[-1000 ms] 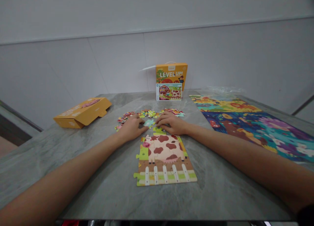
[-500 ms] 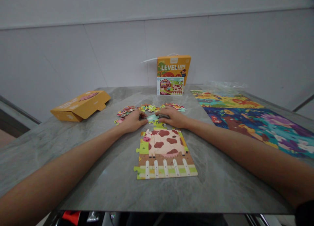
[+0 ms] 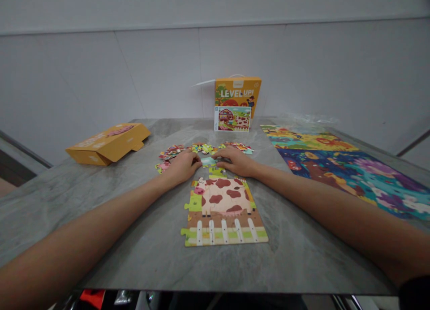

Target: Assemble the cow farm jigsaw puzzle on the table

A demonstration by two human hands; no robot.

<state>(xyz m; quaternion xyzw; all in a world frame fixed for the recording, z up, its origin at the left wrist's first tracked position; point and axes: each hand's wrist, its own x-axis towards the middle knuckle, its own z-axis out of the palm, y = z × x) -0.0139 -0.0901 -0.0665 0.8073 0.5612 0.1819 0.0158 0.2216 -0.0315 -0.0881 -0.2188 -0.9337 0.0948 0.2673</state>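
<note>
A pale blue and green puzzle piece (image 3: 208, 162) lies between my two hands, at the top of a narrow green strip of puzzle (image 3: 217, 172). My left hand (image 3: 184, 166) has its fingers drawn together at the piece's left edge. From the other side, my right hand (image 3: 237, 161) grips the right edge with bent fingers, which partly cover it. Below the strip is a joined section of puzzle (image 3: 224, 211) with a spotted cow and a white fence. Knobs stick out along its left side.
Loose puzzle pieces (image 3: 203, 148) lie in heaps beyond my hands. A picture card (image 3: 233, 119) leans on an upright orange box (image 3: 238, 86). Another orange box (image 3: 109, 144) lies at left. Colourful finished puzzles (image 3: 349, 175) cover the right side, with clear plastic (image 3: 307, 119) behind.
The fingers of my left hand have closed together at the piece's edge. My right hand stays nearly in place. The view has shifted slightly.
</note>
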